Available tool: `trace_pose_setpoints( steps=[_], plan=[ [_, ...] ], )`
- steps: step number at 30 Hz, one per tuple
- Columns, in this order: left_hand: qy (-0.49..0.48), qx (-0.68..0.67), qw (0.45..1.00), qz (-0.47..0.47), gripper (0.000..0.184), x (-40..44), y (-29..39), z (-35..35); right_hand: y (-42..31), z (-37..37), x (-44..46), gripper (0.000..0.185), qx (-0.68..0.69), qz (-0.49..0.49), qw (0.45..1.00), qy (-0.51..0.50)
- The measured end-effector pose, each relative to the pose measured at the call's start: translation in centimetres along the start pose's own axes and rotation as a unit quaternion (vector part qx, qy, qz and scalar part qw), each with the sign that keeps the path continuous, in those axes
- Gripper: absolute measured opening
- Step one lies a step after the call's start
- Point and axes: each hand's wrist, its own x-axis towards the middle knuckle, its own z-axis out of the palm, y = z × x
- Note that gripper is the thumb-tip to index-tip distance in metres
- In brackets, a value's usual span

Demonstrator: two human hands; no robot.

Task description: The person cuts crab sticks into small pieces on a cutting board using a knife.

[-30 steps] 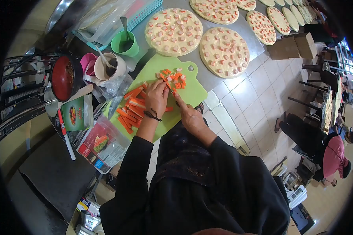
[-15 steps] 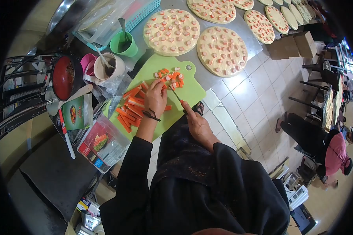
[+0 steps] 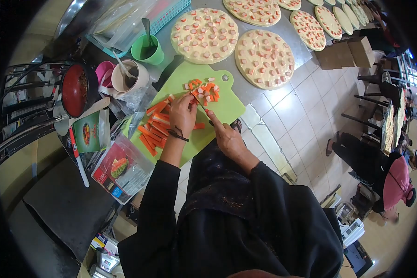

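A green cutting board [image 3: 230, 105] lies under both hands. My left hand [image 3: 182, 116] is closed, its fingertips pressing a crab stick whose held end is mostly hidden beneath them. My right hand [image 3: 231, 142] grips a knife [image 3: 200, 104] by its handle, the blade right beside my left fingertips. Just beyond the blade is a loose pile of chopped crab stick pieces [image 3: 207, 91], orange and white. Several whole crab sticks [image 3: 149, 137] are heaped on the board to the left of my left wrist.
Round dough bases with crab pieces [image 3: 205, 34] stand on the metal table behind the board. At left are a green cup [image 3: 148, 50], a white mug [image 3: 121, 84], a red pan [image 3: 75, 91] and a crab stick packet [image 3: 120, 169]. A person in pink [image 3: 396, 180] is far right.
My right hand and the knife have moved slightly left and up, bringing the blade closer to my left fingertips. My left hand has barely shifted.
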Motion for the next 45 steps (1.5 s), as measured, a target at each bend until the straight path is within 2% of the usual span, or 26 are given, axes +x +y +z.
trace_pose_setpoints(
  steps=[2, 4, 11, 13, 17, 19, 24, 28, 32, 37, 39, 41, 45],
  plan=[
    [-0.018, -0.005, 1.0, -0.021, 0.02, 0.0, 0.0, 0.1, -0.1, 0.1, 0.4, 0.069, -0.011, -0.005, 1.0, -0.001],
    [-0.009, -0.005, 1.0, -0.02, 0.02, 0.0, 0.0, 0.3, -0.5, 0.3, 0.9, 0.06, -0.004, 0.042, 0.998, -0.041],
    [0.005, -0.005, 1.0, -0.012, 0.023, -0.3, -0.4, 0.5, 0.2, 1.0, -1.0, 0.067, 0.021, 0.021, 1.0, 0.009],
    [0.002, -0.022, 1.0, -0.017, 0.024, -0.3, -0.4, 0.5, 0.4, 0.1, -2.4, 0.059, 0.006, 0.076, 0.995, -0.06],
    [-0.011, -0.063, 0.997, -0.037, 0.026, -0.2, -0.5, 0.3, 0.3, -0.6, -3.4, 0.059, 0.051, 0.076, 0.994, -0.058],
    [-0.006, -0.064, 0.997, -0.028, 0.027, 0.1, -0.7, 0.2, -0.2, -1.0, -3.1, 0.06, 0.061, 0.032, 0.998, -0.016],
    [-0.018, -0.045, 0.999, -0.024, 0.029, 0.2, -0.8, -0.2, -0.9, -1.2, -1.0, 0.059, 0.063, 0.055, 0.996, -0.02],
    [-0.054, -0.093, 0.993, -0.052, 0.037, 0.5, -0.5, -0.6, -1.1, -1.0, -1.2, 0.058, 0.067, 0.075, 0.994, -0.03],
    [-0.058, -0.108, 0.99, -0.068, 0.045, 0.6, -0.5, -0.6, -0.9, -0.7, -1.1, 0.058, 0.046, 0.071, 0.996, -0.034],
    [-0.068, -0.085, 0.992, -0.068, 0.043, 0.7, -0.7, -0.7, -0.6, -0.2, -0.9, 0.062, 0.045, 0.033, 0.998, -0.02],
    [-0.069, -0.08, 0.992, -0.073, 0.044, 0.8, -0.5, -0.8, -1.0, -0.5, -0.6, 0.06, 0.042, 0.051, 0.997, -0.032],
    [-0.061, -0.109, 0.985, -0.121, 0.05, 0.8, -0.2, -0.7, -1.1, -0.5, -0.4, 0.057, 0.041, 0.07, 0.996, -0.045],
    [-0.064, -0.116, 0.983, -0.129, 0.055, 1.0, -0.1, -0.9, -1.0, -0.5, -0.2, 0.056, 0.032, 0.061, 0.996, -0.05]
  ],
)
